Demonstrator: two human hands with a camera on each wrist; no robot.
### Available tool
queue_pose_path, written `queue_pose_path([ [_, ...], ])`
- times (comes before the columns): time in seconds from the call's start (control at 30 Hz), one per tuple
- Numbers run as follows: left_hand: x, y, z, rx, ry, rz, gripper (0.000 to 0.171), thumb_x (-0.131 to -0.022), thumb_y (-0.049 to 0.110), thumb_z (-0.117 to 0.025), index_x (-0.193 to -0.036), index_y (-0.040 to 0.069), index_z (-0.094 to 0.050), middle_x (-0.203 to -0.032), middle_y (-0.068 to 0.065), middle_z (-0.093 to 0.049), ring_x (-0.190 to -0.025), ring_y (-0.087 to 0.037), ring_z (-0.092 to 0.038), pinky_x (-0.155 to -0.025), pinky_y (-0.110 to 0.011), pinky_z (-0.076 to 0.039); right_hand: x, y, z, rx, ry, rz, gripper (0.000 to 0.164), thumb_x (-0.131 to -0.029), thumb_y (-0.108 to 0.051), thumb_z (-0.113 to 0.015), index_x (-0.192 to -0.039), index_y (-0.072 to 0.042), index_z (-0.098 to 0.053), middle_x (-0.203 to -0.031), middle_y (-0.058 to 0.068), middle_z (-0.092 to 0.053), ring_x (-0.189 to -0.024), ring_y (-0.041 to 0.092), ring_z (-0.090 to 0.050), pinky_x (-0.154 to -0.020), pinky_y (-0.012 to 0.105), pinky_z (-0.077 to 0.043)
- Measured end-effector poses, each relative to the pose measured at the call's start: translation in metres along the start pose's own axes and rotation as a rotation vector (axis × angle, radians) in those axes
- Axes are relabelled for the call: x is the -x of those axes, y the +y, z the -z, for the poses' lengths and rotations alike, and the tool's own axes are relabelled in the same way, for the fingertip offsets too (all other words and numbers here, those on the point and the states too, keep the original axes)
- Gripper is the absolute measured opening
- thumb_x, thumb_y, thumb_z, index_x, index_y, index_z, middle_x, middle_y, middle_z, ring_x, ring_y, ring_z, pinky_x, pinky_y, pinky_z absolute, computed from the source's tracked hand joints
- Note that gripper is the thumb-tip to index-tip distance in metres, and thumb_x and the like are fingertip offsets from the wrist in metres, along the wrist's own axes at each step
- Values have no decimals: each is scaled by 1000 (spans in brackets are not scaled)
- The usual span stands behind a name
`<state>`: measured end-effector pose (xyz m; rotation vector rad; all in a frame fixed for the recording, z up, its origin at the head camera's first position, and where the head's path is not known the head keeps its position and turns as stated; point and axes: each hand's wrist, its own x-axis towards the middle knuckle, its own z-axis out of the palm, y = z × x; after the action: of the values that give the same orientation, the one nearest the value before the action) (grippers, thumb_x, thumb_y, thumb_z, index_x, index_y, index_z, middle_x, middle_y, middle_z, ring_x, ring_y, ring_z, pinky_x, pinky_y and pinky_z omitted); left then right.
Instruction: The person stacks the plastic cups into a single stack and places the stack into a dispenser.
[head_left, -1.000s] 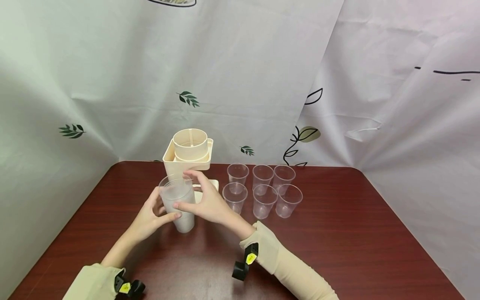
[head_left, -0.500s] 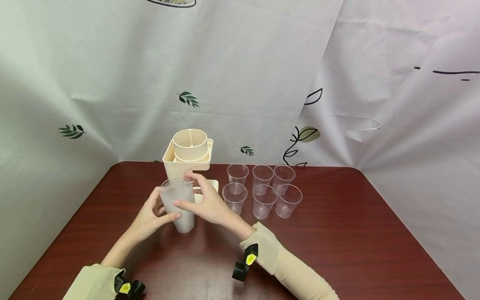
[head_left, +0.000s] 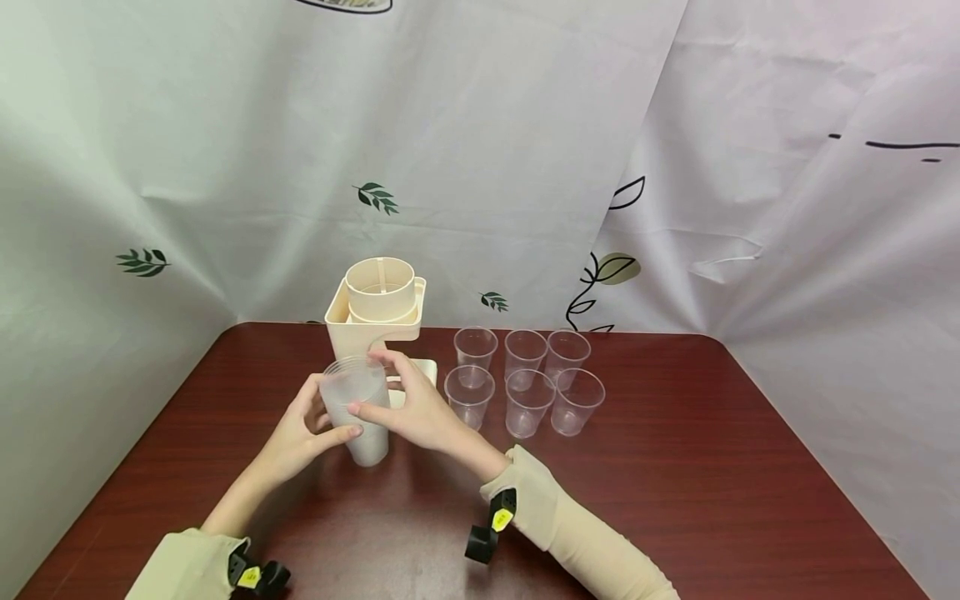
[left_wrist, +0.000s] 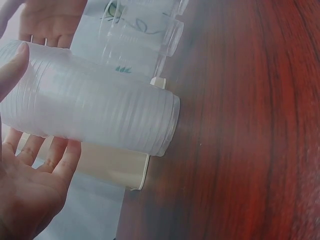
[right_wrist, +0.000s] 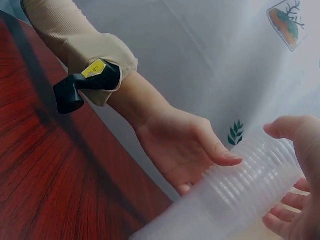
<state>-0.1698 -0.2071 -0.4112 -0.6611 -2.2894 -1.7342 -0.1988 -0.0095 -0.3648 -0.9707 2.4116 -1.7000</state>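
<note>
A tall stack of nested clear plastic cups [head_left: 369, 446] stands upright on the table at left of centre. My left hand [head_left: 288, 437] grips the stack from the left, its thumb across the near side. From the right, my right hand [head_left: 420, 408] holds it higher up, near the rims, with thumb in front and index finger at the top rim. Closely packed rims show along the stack [left_wrist: 100, 105] in the left wrist view. In the right wrist view, the left thumb presses against the ridged rims of the stack [right_wrist: 235, 190].
Behind the stack stands a cream plastic holder [head_left: 341, 337] with a round tube on top and a flat base. Several single clear cups [head_left: 528, 408] stand in two rows to the right. The dark red table [head_left: 675, 483] meets a patterned white curtain [head_left: 487, 125] at the back.
The topmost cup has sunk into the stack, bringing its rim down close to the others. My right index finger has lowered slightly with it; the left hand has stayed put.
</note>
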Motion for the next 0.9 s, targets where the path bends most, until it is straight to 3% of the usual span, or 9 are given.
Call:
queue_pose_path([
  [0.47, 0, -2, 0, 10, -2, -13, 58, -79, -9, -69, -127, 0, -36, -118, 18, -55, -108, 5, -54, -86, -11, -47, 3, -2, 7, -7, -24, -2, 66, -85, -22, -73, -141, -9, -40, -143, 5, -47, -127, 16, -50, -102, 23, -44],
  [0.9, 1, 1, -2, 2, 15, -3, 60, -79, -8, -70, -128, 1, -36, -119, 18, -54, -107, 5, -55, -86, -10, -47, 13, -1, 25, 91, 28, 97, 62, -83, -19, -75, -136, -7, -45, -134, 8, -53, -123, 22, -53, -102, 32, -47],
])
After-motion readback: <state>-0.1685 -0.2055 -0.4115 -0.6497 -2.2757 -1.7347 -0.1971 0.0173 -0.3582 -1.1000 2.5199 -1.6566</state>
